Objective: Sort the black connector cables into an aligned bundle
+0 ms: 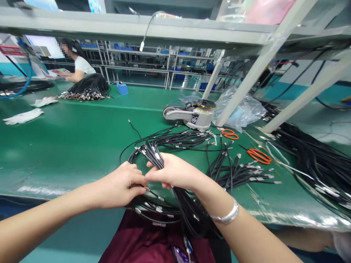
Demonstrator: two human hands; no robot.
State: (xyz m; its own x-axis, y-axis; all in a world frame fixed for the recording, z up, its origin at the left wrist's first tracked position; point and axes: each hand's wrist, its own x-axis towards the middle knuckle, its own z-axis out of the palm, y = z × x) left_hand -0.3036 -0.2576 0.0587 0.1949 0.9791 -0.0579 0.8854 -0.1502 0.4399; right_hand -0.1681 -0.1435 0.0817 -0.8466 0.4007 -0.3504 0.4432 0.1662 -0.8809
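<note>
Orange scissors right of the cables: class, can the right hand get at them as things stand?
Probably yes. The right hand grips the cable bundle and must let go first, but the scissors lie nearby on the green mat; only low loose cables lie between.

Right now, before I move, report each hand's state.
Left hand: closed, holding a metal-tipped black cable.
Right hand: closed, holding a bundle of black cables.

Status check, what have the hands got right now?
Left hand and right hand both closed on a bundle of black metal-tipped cables. Orange-handled scissors lie off to the right, apart from the hands.
</note>
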